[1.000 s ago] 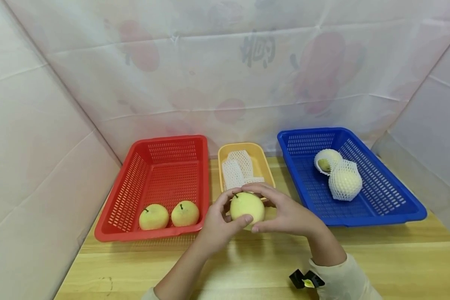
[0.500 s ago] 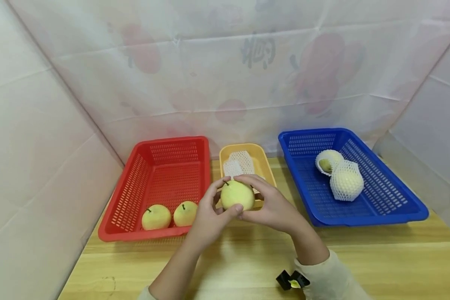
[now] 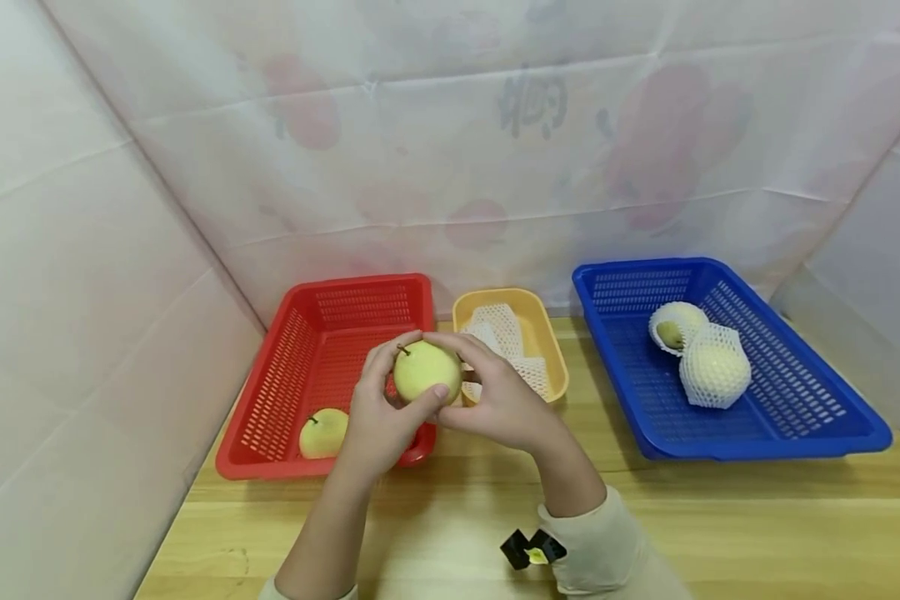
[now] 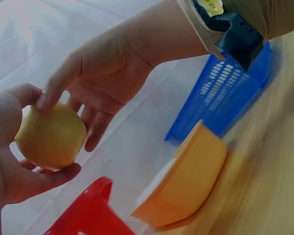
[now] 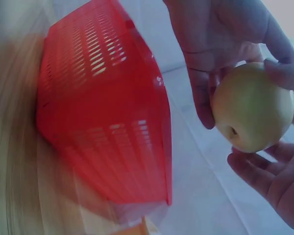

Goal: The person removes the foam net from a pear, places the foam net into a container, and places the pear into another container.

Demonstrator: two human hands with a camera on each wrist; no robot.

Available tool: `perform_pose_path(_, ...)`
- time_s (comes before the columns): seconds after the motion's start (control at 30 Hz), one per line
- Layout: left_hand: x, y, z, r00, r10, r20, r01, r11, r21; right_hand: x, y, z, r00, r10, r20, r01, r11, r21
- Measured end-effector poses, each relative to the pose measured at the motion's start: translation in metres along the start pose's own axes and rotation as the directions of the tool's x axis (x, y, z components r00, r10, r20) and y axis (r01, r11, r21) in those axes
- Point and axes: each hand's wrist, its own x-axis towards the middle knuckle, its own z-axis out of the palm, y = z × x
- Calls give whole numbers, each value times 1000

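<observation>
A round yellow pear (image 3: pixel 426 371) with a short stem is held up over the near right corner of the red basket (image 3: pixel 420 292). My left hand (image 3: pixel 378 421) grips it from the left, thumb across the front. From the other side my right hand (image 3: pixel 498 404) curls its fingers and thumb around the pear. In the left wrist view the right thumb touches the top of the pear (image 4: pixel 54 137). A dimple shows on the pear's underside (image 5: pixel 257 107) in the right wrist view. One more pear (image 3: pixel 322 433) lies in the basket; my left hand covers the spot beside it.
A small orange-yellow tray (image 3: pixel 551 350) with white foam net sleeves (image 3: pixel 506 329) stands between the baskets. At the right, a blue basket (image 3: pixel 780 446) holds two pears in foam nets (image 3: pixel 715 367). White cloth walls (image 3: pixel 450 150) enclose the wooden table (image 3: pixel 705 533).
Both hands have carried the pear left, from in front of the tray to the red basket's near right corner. The left hand now hides the second pear there. The view has shifted slightly.
</observation>
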Motion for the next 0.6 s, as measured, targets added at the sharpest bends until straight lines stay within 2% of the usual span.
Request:
perform_pose_path(0.13, 3, 0, -5, 999, -15, -36, 17, 999, 40, 5, -1, 9, 996, 40, -79, -42, 999, -30)
perform_pose_path(0.27, 4, 0, -10, 998, -51, -39, 55, 993, 103, 6, 0, 19, 990, 51, -133, -55, 998, -28)
perform_pose_path(0.5, 2, -8, -34, 997, -67, -42, 74, 978, 193, 10, 7, 38, 997, 35, -71, -37, 999, -23)
perform_pose_path(0.6, 2, -8, -48, 995, -68, -66, 84, 959, 271, 10, 9, 40, 996, 46, -77, -50, 998, -50)
